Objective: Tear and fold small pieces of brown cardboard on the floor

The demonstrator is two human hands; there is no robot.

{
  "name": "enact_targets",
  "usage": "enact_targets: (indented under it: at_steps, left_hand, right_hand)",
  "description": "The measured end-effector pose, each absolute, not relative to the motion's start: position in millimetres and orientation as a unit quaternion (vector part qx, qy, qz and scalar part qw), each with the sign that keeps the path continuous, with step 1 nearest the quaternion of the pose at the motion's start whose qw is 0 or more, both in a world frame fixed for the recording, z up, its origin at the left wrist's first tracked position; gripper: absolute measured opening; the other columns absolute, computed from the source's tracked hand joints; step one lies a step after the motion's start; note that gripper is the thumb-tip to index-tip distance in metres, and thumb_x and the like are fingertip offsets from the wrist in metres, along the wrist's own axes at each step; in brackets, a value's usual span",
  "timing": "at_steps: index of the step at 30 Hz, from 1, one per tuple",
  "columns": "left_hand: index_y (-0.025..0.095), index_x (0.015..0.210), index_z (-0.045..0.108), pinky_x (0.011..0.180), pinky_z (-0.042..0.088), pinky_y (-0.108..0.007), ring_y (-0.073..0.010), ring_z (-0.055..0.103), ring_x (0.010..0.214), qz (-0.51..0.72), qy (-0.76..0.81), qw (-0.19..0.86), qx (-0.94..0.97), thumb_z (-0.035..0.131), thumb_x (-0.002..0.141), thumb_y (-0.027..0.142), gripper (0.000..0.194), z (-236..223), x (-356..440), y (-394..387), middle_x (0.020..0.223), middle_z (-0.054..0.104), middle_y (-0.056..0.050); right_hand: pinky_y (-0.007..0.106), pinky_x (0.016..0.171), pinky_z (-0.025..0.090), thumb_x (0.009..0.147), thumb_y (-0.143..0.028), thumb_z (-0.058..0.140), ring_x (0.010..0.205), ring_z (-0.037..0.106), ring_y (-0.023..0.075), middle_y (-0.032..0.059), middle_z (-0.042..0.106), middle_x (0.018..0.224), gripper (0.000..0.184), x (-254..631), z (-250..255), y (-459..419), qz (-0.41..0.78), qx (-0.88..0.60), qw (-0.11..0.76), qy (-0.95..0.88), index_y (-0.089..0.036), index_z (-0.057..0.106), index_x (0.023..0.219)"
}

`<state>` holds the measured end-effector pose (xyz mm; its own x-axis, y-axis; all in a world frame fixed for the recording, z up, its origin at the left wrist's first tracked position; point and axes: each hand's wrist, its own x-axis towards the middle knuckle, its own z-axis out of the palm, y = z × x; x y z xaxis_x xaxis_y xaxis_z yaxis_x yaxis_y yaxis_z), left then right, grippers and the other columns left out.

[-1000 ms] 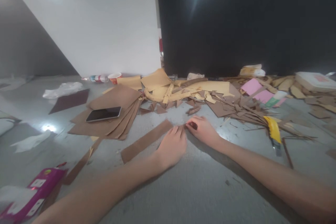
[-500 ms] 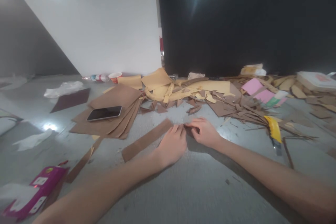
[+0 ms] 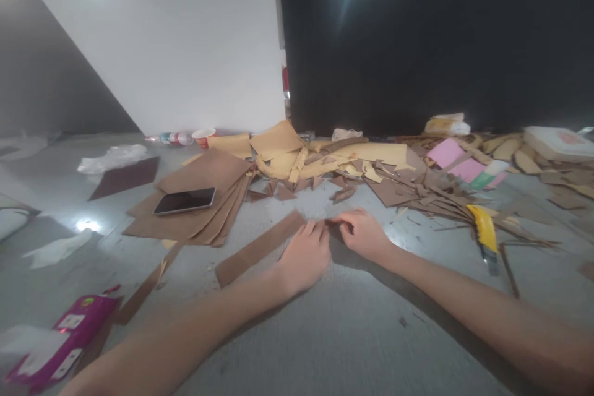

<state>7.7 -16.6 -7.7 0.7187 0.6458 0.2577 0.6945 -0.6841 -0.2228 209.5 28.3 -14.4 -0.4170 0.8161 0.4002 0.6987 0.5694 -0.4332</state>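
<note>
Counting from between the hands, a shiny purple plastic packet point(image 3: 83, 318) lay near at 8 o'clock on the grey surface point(image 3: 297, 346). The left hand point(image 3: 307, 258) was palm down with its fingers close together and bent; I could not tell how much it had hold of underneath. The right hand point(image 3: 364, 234) was nearly closed, its thumb and finger pinching a small dark brown paper piece point(image 3: 331, 221) right between the two hands. A long flat brown paper strip point(image 3: 260, 249) lay at 9 o'clock, just beside the left hand. A yellow plastic cutter point(image 3: 483, 229) was at 3 o'clock.

Farther off, between 9 and 10, a black flat phone point(image 3: 184, 200) sat on stacked brown paper sheets point(image 3: 208, 170). Small brown paper triangles point(image 3: 286, 192) were near 11, and pink paper point(image 3: 446, 152) was at 2. Way back at 10 stood a red and white paper cup point(image 3: 204, 133).
</note>
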Motion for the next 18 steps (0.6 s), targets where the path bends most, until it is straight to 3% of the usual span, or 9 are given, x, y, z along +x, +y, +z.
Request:
enact_targets:
  at_steps: [8, 18]
  left_hand:
    - [0.005, 0.116, 0.07, 0.094, 0.052, -0.043, -0.0322, 0.061, 0.117, -0.097, -0.391, 0.12, -0.907, 0.049, 0.103, 0.018, 0.028, -6.5, 8.4, -16.4, 0.13, 0.066, -0.022]
    - [0.003, 0.125, 0.066, 0.098, 0.053, -0.045, -0.0319, 0.059, 0.123, -0.113, -0.399, 0.1, -0.905, 0.044, 0.104, 0.019, 0.034, -6.8, 7.2, -16.1, 0.143, 0.06, -0.023]
  right_hand:
    - [0.034, 0.086, 0.048, 0.084, -0.009, 0.051, 0.084, 0.072, 0.0221, 0.0042, 0.082, 0.091, 0.032, 209.7, -11.3, 27.8, 0.116, -0.449, 0.299, -0.834, -0.022, 0.079, 0.089]
    - [0.033, 0.082, 0.046, 0.083, -0.008, 0.05, 0.075, 0.067, 0.0199, 0.0033, 0.079, 0.082, 0.03, 209.9, -14.1, 27.8, 0.101, -0.423, 0.303, -0.848, -0.022, 0.076, 0.081]
